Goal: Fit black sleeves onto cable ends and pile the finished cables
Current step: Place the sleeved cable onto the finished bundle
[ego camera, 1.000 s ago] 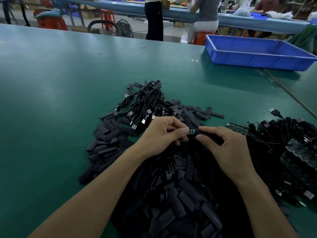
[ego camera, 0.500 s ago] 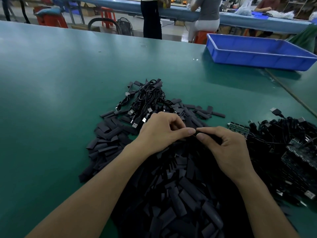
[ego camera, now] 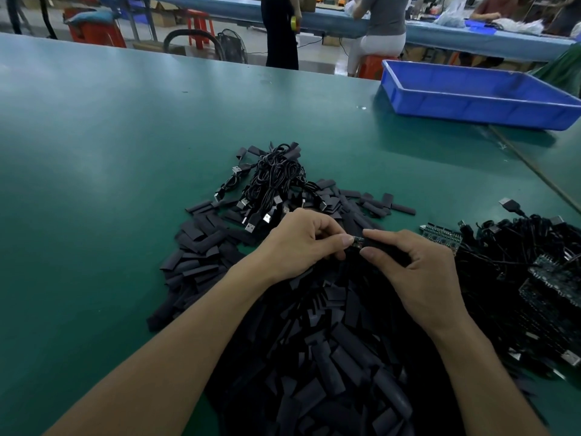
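The black sleeve [ego camera: 379, 246] is held between both hands above the near-centre heap of loose sleeves [ego camera: 314, 357]. A small cable end [ego camera: 357, 242] protrudes from its left opening. The right hand [ego camera: 421, 272] pinches the sleeve between thumb and forefinger. The left hand [ego camera: 298, 247] pinches the cable end with curled fingers. Finished cables [ego camera: 276, 177] lie piled just beyond the hands. Unsleeved cables [ego camera: 518, 256] lie to the right. A blue tray [ego camera: 471, 102] stands far right on the green table [ego camera: 125, 152].

Sleeve heap [ego camera: 314, 357] sits front and centre on the table [ego camera: 110, 152], finished cables [ego camera: 273, 180] piled just behind it, unfinished cables [ego camera: 518, 278] to its right, tray [ego camera: 471, 102] far right behind.
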The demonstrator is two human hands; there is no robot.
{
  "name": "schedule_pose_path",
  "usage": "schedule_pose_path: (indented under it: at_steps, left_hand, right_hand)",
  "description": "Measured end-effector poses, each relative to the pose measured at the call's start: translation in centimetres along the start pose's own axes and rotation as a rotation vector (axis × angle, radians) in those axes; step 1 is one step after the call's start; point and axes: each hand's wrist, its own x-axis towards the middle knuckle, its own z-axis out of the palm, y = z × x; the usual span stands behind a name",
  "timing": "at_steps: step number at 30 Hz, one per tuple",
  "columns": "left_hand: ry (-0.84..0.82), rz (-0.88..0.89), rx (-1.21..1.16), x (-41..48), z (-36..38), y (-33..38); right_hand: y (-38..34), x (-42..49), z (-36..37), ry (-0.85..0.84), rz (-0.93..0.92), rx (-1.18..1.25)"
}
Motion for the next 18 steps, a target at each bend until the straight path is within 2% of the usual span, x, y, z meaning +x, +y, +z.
schedule_pose_path:
  at_steps: [5,10,18]
  left_hand:
    - [-0.014,0.017,-0.003,0.17,0.14,-0.07]
    - [-0.013,0.025,-0.047,0.18,-0.15,-0.15]
    - [-0.037,0.036,0.012,0.10,-0.07,-0.11]
  right_hand:
    - [0.14,0.01,-0.02,0.068,0.031,0.126]
    - [0.43,0.05,-0.21,0.046,0.083,0.242]
    - [0.61,0.04,-0.27,-0.015,0.051,0.188]
